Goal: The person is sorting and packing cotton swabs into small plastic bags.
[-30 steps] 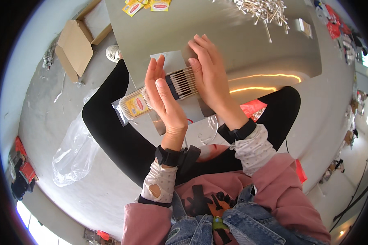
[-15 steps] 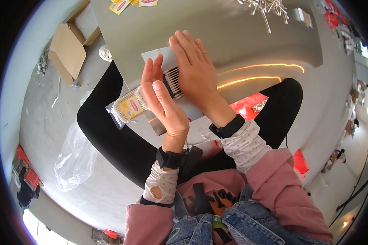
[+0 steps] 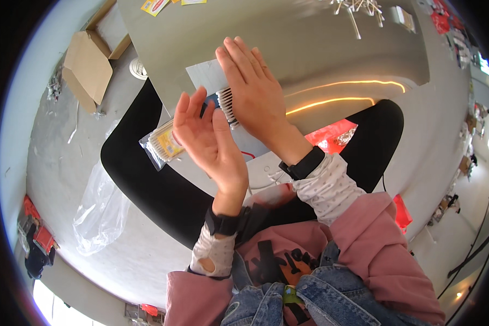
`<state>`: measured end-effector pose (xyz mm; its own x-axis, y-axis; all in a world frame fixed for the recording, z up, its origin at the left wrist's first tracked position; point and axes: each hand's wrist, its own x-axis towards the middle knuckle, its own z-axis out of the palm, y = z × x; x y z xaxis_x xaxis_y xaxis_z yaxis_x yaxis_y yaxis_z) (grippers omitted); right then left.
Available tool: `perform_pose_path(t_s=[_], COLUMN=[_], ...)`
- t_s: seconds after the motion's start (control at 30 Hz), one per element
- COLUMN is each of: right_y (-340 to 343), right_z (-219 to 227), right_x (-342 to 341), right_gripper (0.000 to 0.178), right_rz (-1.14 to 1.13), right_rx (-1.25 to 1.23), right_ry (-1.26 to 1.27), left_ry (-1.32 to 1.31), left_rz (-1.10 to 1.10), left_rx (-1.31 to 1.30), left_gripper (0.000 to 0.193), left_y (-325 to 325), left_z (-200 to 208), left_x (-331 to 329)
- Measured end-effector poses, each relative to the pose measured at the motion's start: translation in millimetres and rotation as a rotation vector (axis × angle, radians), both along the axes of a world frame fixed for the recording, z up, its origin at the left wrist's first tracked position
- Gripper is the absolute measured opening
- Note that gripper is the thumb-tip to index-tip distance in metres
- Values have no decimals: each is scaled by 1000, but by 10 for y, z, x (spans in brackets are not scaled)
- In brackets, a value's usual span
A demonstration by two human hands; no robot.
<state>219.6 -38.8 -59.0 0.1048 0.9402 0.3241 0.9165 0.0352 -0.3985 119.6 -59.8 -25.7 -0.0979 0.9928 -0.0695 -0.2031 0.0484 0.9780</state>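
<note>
A row of cotton swabs (image 3: 226, 103) lies side by side on a small grey board (image 3: 205, 72) at the table's near edge. Flat over the right end of this row, my right hand (image 3: 256, 98) is open with its fingers stretched out together, hiding the swabs beneath. My left hand (image 3: 214, 149) is open, palm turned up and fingers loosely bent, just left of the row; I see nothing gripped in it. Beyond its left side is a clear packet of cotton swabs with a yellow label (image 3: 165, 142), partly covered by that hand.
Loose cotton swabs (image 3: 358, 10) are piled on the table (image 3: 320, 49) at the far side, near a small clear box (image 3: 403, 19). Yellow cards (image 3: 156, 5) lie at the far left. An open carton (image 3: 88, 70) and a plastic bag (image 3: 100, 212) rest on the floor.
My left hand has drawn back toward me, away from the board, and its palm has turned further up. My right hand has shifted slightly left over the swab row.
</note>
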Motion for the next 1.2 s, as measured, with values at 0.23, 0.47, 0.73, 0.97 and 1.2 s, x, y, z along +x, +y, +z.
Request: perform_pose_path(t_s=[0.23,0.47,0.73,0.97,1.2], right_y=[3,3,9,6,2], right_z=[-28,-9,-22,13,11], right_x=[-12,-14,-19,-35,-17], right_gripper=[48,48,48,48,48], right_rz=[9,0,-6,-3,3], right_rx=[19,18,3,-10,-4], right_ry=[11,7,-65,-57,-21], left_ry=[776,764,16,120,-426], left_rz=[-350,-320,-132,-95,-106], left_rx=[67,63,-3,53,-150], left_gripper=[75,77,52,50,53], left_y=[-156,-40,108,105,234], left_z=[127,122,14,-41,66], left_x=[-253,-182,-84,114,73])
